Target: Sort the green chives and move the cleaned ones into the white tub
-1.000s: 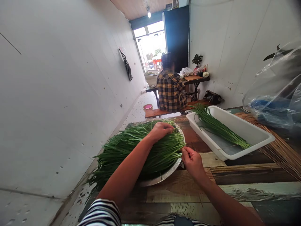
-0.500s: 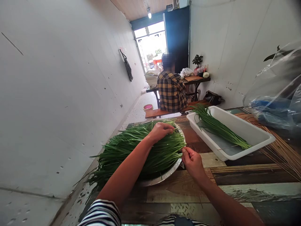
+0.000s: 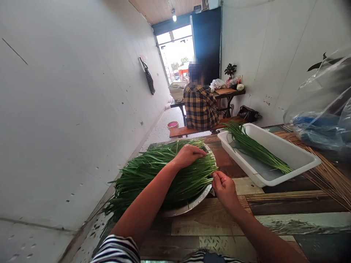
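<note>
A large heap of garlic chives [image 3: 148, 171] lies in a round metal basin [image 3: 189, 207], pale stem ends pointing right and leaves hanging over the left rim. On top of the heap, my left hand [image 3: 189, 156] has its fingers closed on stems near their pale ends. At the basin's right edge my right hand [image 3: 224, 185] pinches the tip of a stem between thumb and fingers. What lies deeper in each pinch is hidden. To the right, a white plastic tray [image 3: 256, 178] holds a smaller bunch of chives [image 3: 260, 151].
Thin brown straws [image 3: 326, 179] lie on the wood-patterned table [image 3: 208, 215] right of the tray. A clear plastic bag [image 3: 318, 109] stands behind them. Beyond the table a person in a plaid shirt [image 3: 200, 106] sits on a bench [image 3: 181, 132], back turned.
My left hand has shifted slightly right and down over the stem ends. My right hand stays nearly in place at the basin's edge.
</note>
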Demonstrator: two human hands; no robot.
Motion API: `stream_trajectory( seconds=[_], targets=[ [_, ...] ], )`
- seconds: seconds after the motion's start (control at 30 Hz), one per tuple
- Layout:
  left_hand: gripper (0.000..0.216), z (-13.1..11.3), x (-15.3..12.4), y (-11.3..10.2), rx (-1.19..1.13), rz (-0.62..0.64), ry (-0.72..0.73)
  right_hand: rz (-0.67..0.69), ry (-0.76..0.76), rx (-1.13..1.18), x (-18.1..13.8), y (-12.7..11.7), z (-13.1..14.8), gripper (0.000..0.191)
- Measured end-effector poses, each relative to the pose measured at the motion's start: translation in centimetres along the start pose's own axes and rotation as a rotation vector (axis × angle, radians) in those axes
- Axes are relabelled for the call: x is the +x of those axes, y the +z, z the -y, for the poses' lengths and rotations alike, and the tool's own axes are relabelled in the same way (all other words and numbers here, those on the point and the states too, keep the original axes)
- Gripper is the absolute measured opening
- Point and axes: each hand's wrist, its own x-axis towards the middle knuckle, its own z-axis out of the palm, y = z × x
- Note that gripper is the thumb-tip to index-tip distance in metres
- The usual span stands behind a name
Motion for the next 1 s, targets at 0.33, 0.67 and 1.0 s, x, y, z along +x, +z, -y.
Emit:
stream_trajectory(
  seconds=[0.33,0.67,1.0],
  targets=[
    [0.014,2.7,2.6,-2.3,0.576,-0.141,-0.224,-0.019,-0.013,-0.006,0.1,-0.2,0.1,0.036],
    [0.018,3.2,4.1,-1.1,0.727,-0.112,-0.146,-0.02,-0.026,-0.02,0.2,-0.2,0.2,0.033],
    [0.02,2.5,2.2,-0.9,0.421,-0.109,-0.029,0.016,-0.01,-0.008,0.3,-0.3,0.1,0.033]
  ],
)
